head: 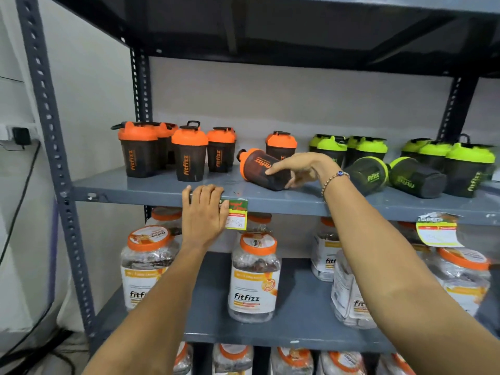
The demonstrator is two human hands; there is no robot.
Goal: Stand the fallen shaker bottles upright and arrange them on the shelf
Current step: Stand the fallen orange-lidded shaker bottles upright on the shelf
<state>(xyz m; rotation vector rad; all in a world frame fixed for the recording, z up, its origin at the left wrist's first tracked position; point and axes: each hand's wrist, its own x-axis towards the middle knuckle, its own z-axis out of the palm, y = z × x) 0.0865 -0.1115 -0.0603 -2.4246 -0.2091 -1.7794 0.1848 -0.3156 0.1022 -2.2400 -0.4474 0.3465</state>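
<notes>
An orange-lidded shaker bottle [257, 167] lies tilted on the grey middle shelf [162, 189], lid to the left. My right hand [300, 169] wraps around its dark base end, fingers on top and thumb below. My left hand [204, 212] rests flat on the shelf's front edge, holding nothing. Several orange-lidded shakers [189, 155] stand upright at the left, one more [281, 144] behind the fallen one. Two green-lidded shakers [369, 175] [416, 181] lie on their sides to the right. More green-lidded shakers [470, 169] stand upright behind and beside them.
Clear jars with orange lids [254, 274] fill the shelf below and the one under it. Price tags [236, 215] [437, 230] hang on the shelf's front edge. A dark shelf [297, 31] runs overhead. A slotted upright [51, 147] stands at the left, with a wall plug and cable beyond it.
</notes>
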